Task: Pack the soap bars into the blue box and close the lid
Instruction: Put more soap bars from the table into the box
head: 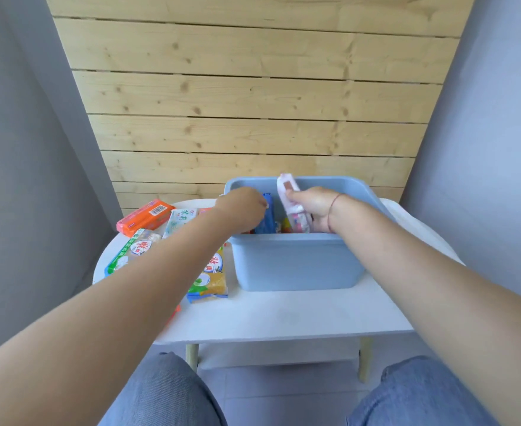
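Note:
The blue box (296, 262) stands open on the white table (283, 318), with no lid in view. My right hand (311, 207) holds a pink-and-white soap bar (290, 192) upright over the box's inside. My left hand (243, 210) reaches over the box's left rim, fingers curled against a dark blue soap pack (268, 216) standing inside; whether it grips the pack is unclear. More coloured packs show at the box's bottom. Left of the box lie an orange soap bar (145, 217), a white-green pack (179, 221), a green-white pack (133, 250) and a yellow-blue pack (211, 278).
A wooden plank wall (253, 103) rises right behind the table. Grey walls close in on both sides. My knees in blue jeans (167, 392) sit under the table's front edge. An orange item (176, 312) peeks from beneath my left forearm.

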